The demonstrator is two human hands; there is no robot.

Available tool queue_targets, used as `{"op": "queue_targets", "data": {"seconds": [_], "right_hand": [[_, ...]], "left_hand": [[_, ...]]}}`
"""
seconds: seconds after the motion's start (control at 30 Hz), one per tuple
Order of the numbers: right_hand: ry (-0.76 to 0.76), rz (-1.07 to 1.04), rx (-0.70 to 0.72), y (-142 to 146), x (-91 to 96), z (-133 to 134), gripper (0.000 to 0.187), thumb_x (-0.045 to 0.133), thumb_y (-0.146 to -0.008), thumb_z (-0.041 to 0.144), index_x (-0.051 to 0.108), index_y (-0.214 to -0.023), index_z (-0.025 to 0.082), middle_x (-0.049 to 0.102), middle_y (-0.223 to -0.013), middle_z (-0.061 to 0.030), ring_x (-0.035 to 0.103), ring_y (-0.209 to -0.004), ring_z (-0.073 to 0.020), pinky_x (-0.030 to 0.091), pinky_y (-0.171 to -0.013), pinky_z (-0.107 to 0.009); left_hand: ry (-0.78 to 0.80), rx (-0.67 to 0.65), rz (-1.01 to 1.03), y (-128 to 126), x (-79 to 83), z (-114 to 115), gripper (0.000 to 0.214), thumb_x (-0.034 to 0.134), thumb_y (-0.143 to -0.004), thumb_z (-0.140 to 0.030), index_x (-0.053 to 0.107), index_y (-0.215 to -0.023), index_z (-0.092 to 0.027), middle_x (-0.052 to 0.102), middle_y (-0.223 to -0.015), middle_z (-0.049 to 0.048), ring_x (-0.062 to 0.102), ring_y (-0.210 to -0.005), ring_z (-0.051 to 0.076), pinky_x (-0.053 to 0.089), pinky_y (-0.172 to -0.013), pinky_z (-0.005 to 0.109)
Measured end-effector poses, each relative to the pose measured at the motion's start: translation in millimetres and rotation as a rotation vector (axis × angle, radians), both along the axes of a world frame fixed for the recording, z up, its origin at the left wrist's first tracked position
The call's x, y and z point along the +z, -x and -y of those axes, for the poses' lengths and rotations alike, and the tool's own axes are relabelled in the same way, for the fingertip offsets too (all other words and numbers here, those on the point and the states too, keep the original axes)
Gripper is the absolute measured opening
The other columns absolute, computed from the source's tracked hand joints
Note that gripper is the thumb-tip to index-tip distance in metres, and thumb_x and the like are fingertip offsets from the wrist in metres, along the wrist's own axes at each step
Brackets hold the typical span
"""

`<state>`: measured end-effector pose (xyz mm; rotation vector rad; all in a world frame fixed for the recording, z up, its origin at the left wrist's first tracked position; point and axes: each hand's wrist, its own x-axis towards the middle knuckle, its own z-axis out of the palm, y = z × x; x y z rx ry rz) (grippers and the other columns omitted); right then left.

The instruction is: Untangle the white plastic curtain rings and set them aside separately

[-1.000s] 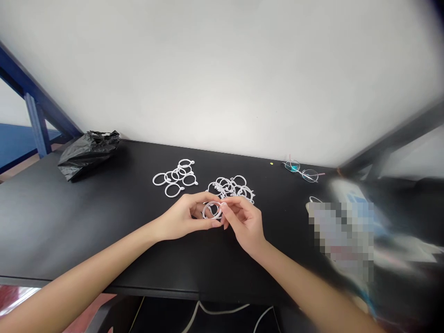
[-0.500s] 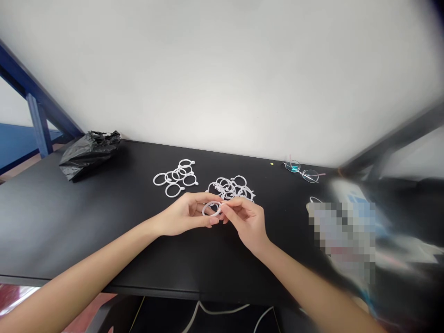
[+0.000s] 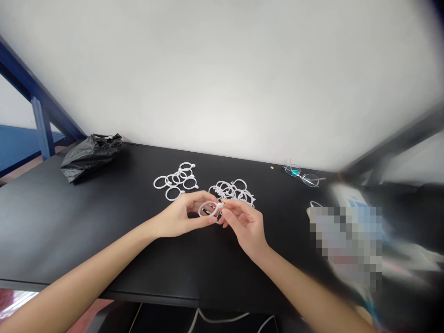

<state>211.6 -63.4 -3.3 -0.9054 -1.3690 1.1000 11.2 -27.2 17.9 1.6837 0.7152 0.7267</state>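
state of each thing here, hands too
left hand: pinching white ring
right hand: pinching same ring
white ring: held above table
left ring pile: loose, flat on table
right ring pile: heaped
glasses: unfolded, lying on table
black bag: crumpled

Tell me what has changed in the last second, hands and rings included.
Little changed. Both hands, left hand and right hand, still pinch the same white ring, which has tipped from facing the camera to lying flatter. Nothing was let go. The two ring piles, black bag and glasses stayed put.
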Motion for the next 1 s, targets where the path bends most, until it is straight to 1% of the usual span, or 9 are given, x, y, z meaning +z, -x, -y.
{"op": "queue_targets", "data": {"seconds": [0.07, 0.13, 0.2, 0.33, 0.47, 0.6, 0.73, 0.83, 1.0], "right_hand": [[0.002, -0.018, -0.001, -3, 0.2, -2, 0.026, 0.066, -0.089, 0.035, 0.068, -0.113, 0.023, 0.075, -0.086, -0.0041, 0.068, -0.059, -0.0132, 0.057, -0.051, -0.025], [-0.004, -0.028, -0.022, -5, 1.2, -4, 0.026, 0.063, -0.091, 0.036, 0.066, -0.113, 0.023, 0.074, -0.086, -0.0041, 0.066, -0.057, -0.0117, 0.055, -0.050, -0.024], [-0.001, -0.027, -0.045, -7, 2.2, -5, 0.022, 0.063, -0.092, 0.036, 0.066, -0.109, 0.023, 0.074, -0.085, -0.0037, 0.065, -0.055, -0.0108, 0.054, -0.051, -0.024], [0.017, -0.015, -0.071, -6, 2.8, -5, 0.018, 0.064, -0.091, 0.036, 0.066, -0.102, 0.022, 0.073, -0.083, -0.0030, 0.063, -0.053, -0.0102, 0.053, -0.051, -0.024], [0.036, -0.003, -0.082, -5, 2.3, -3, 0.016, 0.064, -0.091, 0.036, 0.066, -0.098, 0.022, 0.074, -0.083, -0.0028, 0.063, -0.053, -0.0095, 0.053, -0.052, -0.024], [0.042, 0.001, -0.094, -5, 2.4, -3, 0.015, 0.064, -0.091, 0.035, 0.066, -0.097, 0.022, 0.073, -0.082, -0.0019, 0.063, -0.052, -0.0088, 0.052, -0.052, -0.023], [0.040, 0.010, -0.117, -4, 3.2, -3, 0.014, 0.063, -0.091, 0.035, 0.066, -0.095, 0.022, 0.072, -0.080, -0.0017, 0.063, -0.052, -0.0093, 0.053, -0.052, -0.024], [0.051, 0.011, -0.115, -3, 2.6, -2, 0.013, 0.063, -0.091, 0.034, 0.066, -0.094, 0.022, 0.072, -0.080, -0.0017, 0.063, -0.052, -0.0095, 0.053, -0.052, -0.024], [0.057, 0.003, -0.097, -3, -0.1, -1, 0.011, 0.064, -0.091, 0.032, 0.066, -0.093, 0.022, 0.072, -0.080, -0.0013, 0.062, -0.052, -0.0091, 0.054, -0.053, -0.024]], "left_hand": [[-0.235, 0.203, -0.129, 10, 1.5, -11, 0.030, 0.065, -0.089, -0.037, 0.060, -0.111, -0.017, 0.071, -0.105, 0.0086, 0.069, -0.094, 0.020, 0.056, -0.087, 0.035], [-0.497, 0.473, -0.340, 26, 1.2, -25, 0.032, 0.063, -0.088, -0.039, 0.061, -0.111, -0.018, 0.070, -0.110, 0.0093, 0.066, -0.102, 0.024, 0.052, -0.094, 0.040], [-0.682, 0.565, -0.572, 44, -1.7, -39, 0.034, 0.060, -0.089, -0.041, 0.061, -0.113, -0.017, 0.070, -0.111, 0.0117, 0.064, -0.104, 0.028, 0.049, -0.095, 0.045], [-0.766, 0.492, -0.897, 69, -12.0, -55, 0.036, 0.052, -0.091, -0.043, 0.059, -0.115, -0.016, 0.071, -0.110, 0.0126, 0.064, -0.102, 0.032, 0.044, -0.099, 0.051], [-0.760, 0.444, -0.929, 75, -18.2, -57, 0.043, 0.048, -0.093, -0.050, 0.056, -0.119, -0.017, 0.069, -0.116, 0.0124, 0.064, -0.104, 0.031, 0.045, -0.097, 0.049], [-0.796, 0.442, -0.900, 73, -15.0, -56, 0.045, 0.053, -0.092, -0.052, 0.057, -0.118, -0.016, 0.065, -0.122, 0.0134, 0.062, -0.107, 0.032, 0.046, -0.094, 0.049], [-0.901, 0.443, -0.771, 55, -11.5, -47, 0.034, 0.054, -0.095, -0.043, 0.060, -0.115, -0.016, 0.066, -0.120, 0.0134, 0.062, -0.107, 0.031, 0.047, -0.095, 0.047], [-0.943, 0.301, -0.608, 31, -16.9, -33, 0.026, 0.047, -0.099, -0.026, 0.061, -0.119, -0.015, 0.066, -0.122, 0.0121, 0.061, -0.112, 0.025, 0.048, -0.099, 0.042], [-0.909, 0.079, -0.536, 7, -34.0, -21, 0.033, 0.041, -0.098, -0.010, 0.058, -0.126, -0.015, 0.066, -0.127, 0.0109, 0.060, -0.116, 0.024, 0.049, -0.098, 0.041]]}}
